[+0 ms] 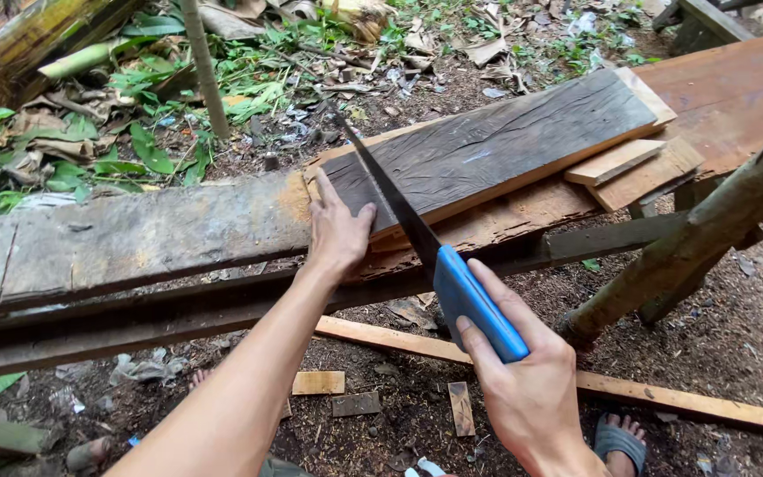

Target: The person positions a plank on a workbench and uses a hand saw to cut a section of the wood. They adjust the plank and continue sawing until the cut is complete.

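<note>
Saw (399, 208) in the right hand (527, 389), grip closed tight round its blue handle, bites the grey plank (496, 146) on the worktop (134, 238), left hand (337, 234) flat at nine o'clock of the blade, thumb risking a nick if it jumps.

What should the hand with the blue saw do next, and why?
Probably push the saw forward in a gentle stroke. The right hand grips its blue handle, and the blade already lies across the near end of the dark grey plank. The left hand presses flat on that plank right beside the blade, so the wood looks steadied, though the thumb sits close, which calls for care.
</note>
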